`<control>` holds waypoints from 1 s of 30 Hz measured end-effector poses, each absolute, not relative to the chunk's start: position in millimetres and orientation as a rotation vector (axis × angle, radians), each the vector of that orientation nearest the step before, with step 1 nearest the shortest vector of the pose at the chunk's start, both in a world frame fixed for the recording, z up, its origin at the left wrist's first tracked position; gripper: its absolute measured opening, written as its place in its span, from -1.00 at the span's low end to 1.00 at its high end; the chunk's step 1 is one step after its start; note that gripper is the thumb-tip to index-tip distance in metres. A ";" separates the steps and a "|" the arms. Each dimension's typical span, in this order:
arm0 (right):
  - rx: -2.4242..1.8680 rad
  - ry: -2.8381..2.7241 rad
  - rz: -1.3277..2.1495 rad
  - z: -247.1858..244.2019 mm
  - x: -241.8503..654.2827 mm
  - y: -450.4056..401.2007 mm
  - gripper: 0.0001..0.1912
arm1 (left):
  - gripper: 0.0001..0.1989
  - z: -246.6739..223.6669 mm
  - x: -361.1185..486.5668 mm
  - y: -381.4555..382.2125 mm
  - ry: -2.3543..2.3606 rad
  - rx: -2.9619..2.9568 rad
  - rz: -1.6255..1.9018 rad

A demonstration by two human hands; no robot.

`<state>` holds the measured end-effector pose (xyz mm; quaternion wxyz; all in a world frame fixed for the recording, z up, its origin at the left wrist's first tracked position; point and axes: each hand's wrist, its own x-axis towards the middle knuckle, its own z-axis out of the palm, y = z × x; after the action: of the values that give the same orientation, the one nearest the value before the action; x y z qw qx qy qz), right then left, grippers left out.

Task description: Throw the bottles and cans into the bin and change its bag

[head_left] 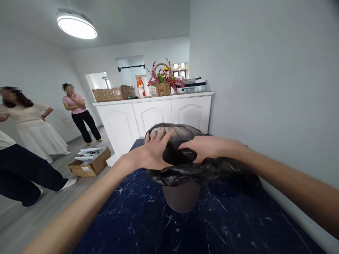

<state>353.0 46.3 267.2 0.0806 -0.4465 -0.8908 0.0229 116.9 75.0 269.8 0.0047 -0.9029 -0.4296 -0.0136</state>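
A grey-brown bin [181, 197] stands upright on the dark blue marbled tabletop [148, 218]. A thin black garbage bag [182, 174] lines it, and crumpled folds hang over the near rim and spread to the right. My left hand [153, 150] lies at the left of the bin's mouth, fingers stretched and spread against the bag. On the right side, my right hand [202, 148] is closed on a bunched part of the bag, its thumb pointing left. Folds hide most of the right fingers, and the bin's bottom inside cannot be seen.
A white cabinet [153, 113] beyond the table carries a flower basket [163, 89], an orange-and-white bottle [141, 87] and a cardboard box [111, 94]. Close on the right is a wall [265, 88]. Several people stand at left, near a carton [91, 165] on the floor.
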 end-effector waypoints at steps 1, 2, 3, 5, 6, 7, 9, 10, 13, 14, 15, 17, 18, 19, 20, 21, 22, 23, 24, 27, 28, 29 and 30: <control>-1.340 -2.702 0.042 262.9 348.4 54.3 -0.50 | 0.31 267.4 118.0 82.5 -1.357 -2.834 -0.014; -1.358 -2.726 0.023 257.4 344.1 62.2 -0.54 | 0.31 264.0 118.6 90.0 -1.363 -2.838 -0.011; -1.379 -2.729 0.015 251.4 340.4 69.7 -0.59 | 0.31 259.8 118.5 97.4 -1.366 -2.844 -0.027; -1.417 -2.691 0.035 241.1 335.7 81.6 -0.68 | 0.29 251.1 116.3 110.4 -1.360 -2.870 -0.087; -1.418 -2.682 0.053 238.2 335.1 85.2 -0.69 | 0.27 247.5 114.3 115.3 -1.360 -2.887 -0.112; -1.404 -2.670 0.065 237.4 335.8 86.7 -0.67 | 0.26 245.1 111.6 119.0 -1.361 -2.907 -0.125; -1.354 -2.628 0.115 241.9 340.8 82.9 -0.64 | 0.20 244.8 105.2 121.7 -1.339 -2.968 -0.140; -1.325 -2.578 0.151 246.6 344.8 77.7 -0.63 | 0.14 246.8 101.7 120.6 -1.313 -3.012 -0.162; -1.278 -2.363 0.276 263.2 360.3 52.9 -0.57 | -0.11 258.0 91.8 108.8 -1.273 -3.102 -0.339; -1.275 -2.317 0.333 267.6 366.0 43.3 -0.55 | -0.19 262.1 88.8 102.8 -1.280 -3.106 -0.433; -1.259 -2.302 0.401 270.7 371.7 33.9 -0.54 | -0.28 265.6 85.7 96.4 -1.276 -3.103 -0.534; -1.188 -2.324 0.527 272.2 382.4 17.3 -0.55 | -0.44 270.2 79.0 83.7 -1.190 -3.109 -0.719; -1.135 -2.338 0.557 270.6 387.0 10.4 -0.57 | -0.51 270.9 75.3 77.9 -1.106 -3.122 -0.784; -1.082 -2.347 0.559 267.5 390.9 4.3 -0.59 | -0.55 270.5 71.4 72.8 -1.013 -3.129 -0.825; -1.033 -2.349 0.533 263.1 394.0 -1.2 -0.61 | -0.58 269.3 67.5 68.1 -0.920 -3.127 -0.840; -0.993 -2.347 0.485 257.8 396.2 -6.4 -0.65 | -0.60 267.3 63.7 63.8 -0.840 -3.113 -0.836; -0.966 -2.349 0.417 251.9 397.6 -11.4 -0.71 | -0.61 264.8 60.2 59.6 -0.773 -3.088 -0.819; -0.948 -2.358 0.337 245.4 398.1 -16.4 -0.78 | -0.63 262.0 57.1 55.2 -0.710 -3.061 -0.797; -0.933 -2.371 0.246 238.7 398.0 -21.5 -0.85 | -0.68 259.0 54.4 50.4 -0.654 -3.035 -0.776; -0.898 -2.418 -0.062 217.8 395.0 -36.1 -0.91 | -0.87 249.1 49.0 34.0 -0.536 -2.955 -0.759; -0.884 -2.436 -0.165 210.7 393.5 -40.1 -0.86 | -0.90 245.2 48.0 28.4 -0.500 -2.926 -0.754; -0.872 -2.459 -0.255 203.6 391.8 -43.5 -0.82 | -0.90 240.8 47.4 23.2 -0.463 -2.893 -0.743; -0.863 -2.493 -0.322 196.4 390.0 -46.0 -0.79 | -0.89 235.7 47.1 18.7 -0.421 -2.859 -0.717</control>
<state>390.0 -46.0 196.4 0.2397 -0.3152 -0.9107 -0.1177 47.1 18.7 235.7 0.0818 -0.9570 -0.1407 -0.2401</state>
